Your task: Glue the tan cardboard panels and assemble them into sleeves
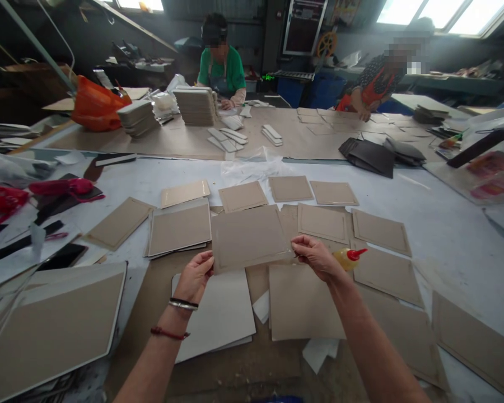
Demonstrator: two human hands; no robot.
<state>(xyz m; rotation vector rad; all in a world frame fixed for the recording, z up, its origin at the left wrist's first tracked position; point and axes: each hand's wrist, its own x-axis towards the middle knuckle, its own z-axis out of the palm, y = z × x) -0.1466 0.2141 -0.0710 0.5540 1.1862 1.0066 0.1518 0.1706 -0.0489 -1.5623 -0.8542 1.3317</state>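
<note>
Between my two hands a flat grey-brown cardboard panel is held up over the table, with a shiny line along its edges. My left hand pinches its lower left corner. At the right edge, my right hand grips the panel between thumb and fingers. Just beyond my right wrist lies a glue bottle with yellowish contents and a red tip. Below the panel are a stack of white sheets and a brown board. A white-edged board stack sits left of the panel.
Several cardboard panels with edge lines are spread around the white table. A large board lies at left. Across the table, a person in green sits by stacked boards; another person works at right.
</note>
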